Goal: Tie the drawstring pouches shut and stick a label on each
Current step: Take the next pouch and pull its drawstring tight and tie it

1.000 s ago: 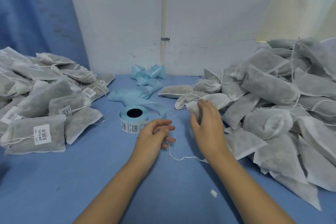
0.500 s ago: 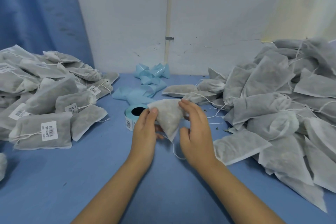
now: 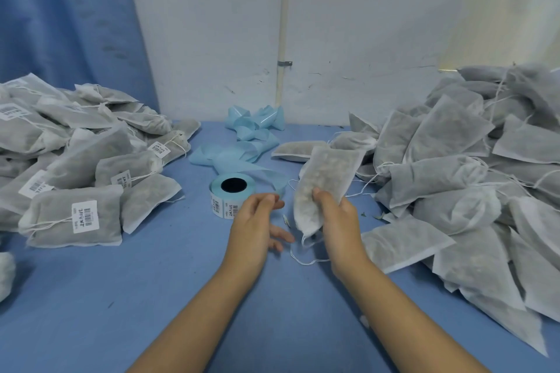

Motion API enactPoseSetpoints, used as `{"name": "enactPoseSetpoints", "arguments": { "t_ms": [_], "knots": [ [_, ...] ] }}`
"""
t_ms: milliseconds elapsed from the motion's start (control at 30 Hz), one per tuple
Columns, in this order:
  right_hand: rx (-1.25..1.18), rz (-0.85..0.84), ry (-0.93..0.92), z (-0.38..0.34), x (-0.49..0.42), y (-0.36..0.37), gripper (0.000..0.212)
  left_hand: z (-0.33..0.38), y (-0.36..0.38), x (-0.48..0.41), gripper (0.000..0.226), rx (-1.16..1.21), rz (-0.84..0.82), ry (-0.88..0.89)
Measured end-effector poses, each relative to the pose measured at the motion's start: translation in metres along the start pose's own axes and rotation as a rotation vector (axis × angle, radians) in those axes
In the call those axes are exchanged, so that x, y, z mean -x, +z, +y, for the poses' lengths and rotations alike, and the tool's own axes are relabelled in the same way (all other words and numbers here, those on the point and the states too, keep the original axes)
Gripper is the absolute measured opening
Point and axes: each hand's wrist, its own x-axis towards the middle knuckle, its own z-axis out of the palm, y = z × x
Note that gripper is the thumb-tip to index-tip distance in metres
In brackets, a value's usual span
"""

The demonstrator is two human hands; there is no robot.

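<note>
Grey pouch (image 3: pixel 328 179) gripped by the right hand (image 3: pixel 339 224) above the blue table (image 3: pixel 151 297), string (image 3: pixel 303 261) dangling; left hand (image 3: pixel 254 227) beside it loosely spread, holding nothing.

Blue-covered table (image 3: pixel 121 312) against a scuffed white wall (image 3: pixel 212 39), thin vertical pipe (image 3: pixel 283 24), blue curtain (image 3: pixel 60 24) at left.

pouch (image 3: pixel 325 185): thin non-woven cloth, matt, slightly fuzzy, semi-sheer, grainy fill showing through
drawstring (image 3: pixel 304 263): thin white cord, matt
label roll (image 3: pixel 231 194): matt white paper labels on pale blue liner
loose liner (image 3: pixel 242 151): smooth, slight sheen
table (image 3: pixel 136 297): blue, matt, smooth
wall (image 3: pixel 363 24): white paint, matt, chipped, scuffed
pipe (image 3: pixel 283 24): smooth white plastic, metal clip (image 3: pixel 284 63)
curtain (image 3: pixel 60 24): blue cloth, matt
</note>
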Motion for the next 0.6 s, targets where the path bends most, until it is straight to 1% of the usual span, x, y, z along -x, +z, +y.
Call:
{"name": "enactPoseSetpoints", "arguments": {
  "t_ms": [67,200,333,433,533,600],
  "knots": [
    [-0.045,-0.035,0.051,0.0007,-0.0009,0.0004,0.024,-0.0007,0.0022,0.0021,0.022,0.000,-0.053,-0.068],
    [-0.144,-0.083,0.092,0.0021,-0.0009,0.0001,0.027,-0.0001,0.0067,0.0058,0.028,0.062,-0.146,-0.196],
    [-0.242,-0.127,0.138,0.0015,-0.0013,-0.0008,0.022,0.0022,0.0052,0.0048,0.024,0.150,-0.189,-0.319],
    [-0.321,-0.189,0.172,0.0014,-0.0020,-0.0013,0.017,0.0042,0.0006,0.0029,0.026,0.225,-0.277,-0.438],
    [-0.357,-0.259,0.219,0.0019,-0.0017,0.0003,0.017,0.0032,-0.0021,0.0006,0.028,0.302,-0.290,-0.488],
    [-0.389,-0.296,0.241,0.0013,-0.0011,0.0020,0.020,0.0020,-0.0020,-0.0011,0.034,0.320,-0.278,-0.491]
  ]
}}
